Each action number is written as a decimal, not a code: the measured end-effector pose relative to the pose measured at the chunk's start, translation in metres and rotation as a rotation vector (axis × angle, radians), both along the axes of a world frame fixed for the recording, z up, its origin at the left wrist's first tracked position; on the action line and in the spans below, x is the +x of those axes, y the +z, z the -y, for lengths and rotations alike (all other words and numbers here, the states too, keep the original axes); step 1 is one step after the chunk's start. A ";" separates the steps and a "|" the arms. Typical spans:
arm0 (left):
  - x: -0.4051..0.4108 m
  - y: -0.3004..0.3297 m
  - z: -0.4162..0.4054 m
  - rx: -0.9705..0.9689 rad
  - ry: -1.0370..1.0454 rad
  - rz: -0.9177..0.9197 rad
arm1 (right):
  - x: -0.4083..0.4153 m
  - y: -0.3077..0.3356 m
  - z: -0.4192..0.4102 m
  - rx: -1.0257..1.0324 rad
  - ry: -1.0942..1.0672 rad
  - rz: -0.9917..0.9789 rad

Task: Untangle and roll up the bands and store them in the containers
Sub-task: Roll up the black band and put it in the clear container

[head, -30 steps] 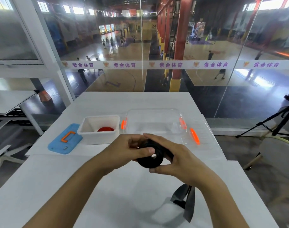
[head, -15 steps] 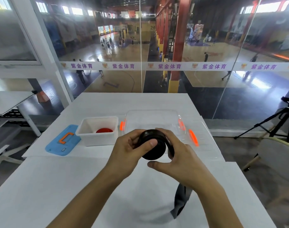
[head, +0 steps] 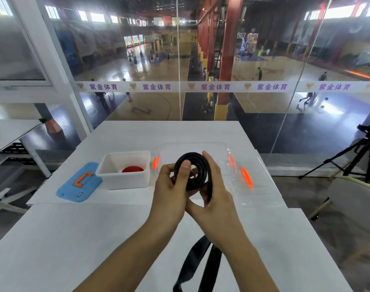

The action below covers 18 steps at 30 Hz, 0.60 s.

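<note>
Left hand point(head: 169, 186): closed on the black rubber band coil point(head: 193, 170), with the thumb pressed flat on the coil's near face and the fingers curled behind it.
Right hand point(head: 213, 192): wrapped around the coil's right edge, fingertips at the top rim, thumb below.
Black rubber band coil: held upright above the white table point(head: 74, 239), in front of the clear plastic container with orange latches point(head: 232, 157); its loose tail point(head: 197, 264) is seen hanging below the right wrist (the end is cut off by the frame).
White rectangular plastic tub point(head: 125, 171): set left of the clear container, with a red rolled band point(head: 133, 169) inside.
Blue lid with orange handle point(head: 79, 183): laid flat, just left of the tub.
</note>
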<state>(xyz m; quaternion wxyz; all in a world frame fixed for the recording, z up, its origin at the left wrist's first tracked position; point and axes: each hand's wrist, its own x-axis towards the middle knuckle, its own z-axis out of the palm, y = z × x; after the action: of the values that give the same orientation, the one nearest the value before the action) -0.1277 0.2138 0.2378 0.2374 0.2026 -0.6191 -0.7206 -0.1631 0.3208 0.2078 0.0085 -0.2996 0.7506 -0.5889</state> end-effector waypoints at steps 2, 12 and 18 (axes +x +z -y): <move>0.000 -0.003 -0.002 -0.008 -0.044 0.057 | -0.001 0.000 0.000 -0.027 -0.046 0.008; 0.013 -0.002 0.035 -0.029 -0.512 0.200 | -0.033 0.023 -0.041 0.221 0.305 0.080; 0.011 0.018 0.047 -0.306 -0.633 0.228 | -0.030 0.032 -0.038 0.281 0.454 0.084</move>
<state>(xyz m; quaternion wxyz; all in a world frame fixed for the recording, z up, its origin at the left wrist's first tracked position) -0.1168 0.1673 0.2555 -0.0403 0.0422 -0.7743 -0.6302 -0.1931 0.3592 0.2396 0.2132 -0.4314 0.7375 -0.4738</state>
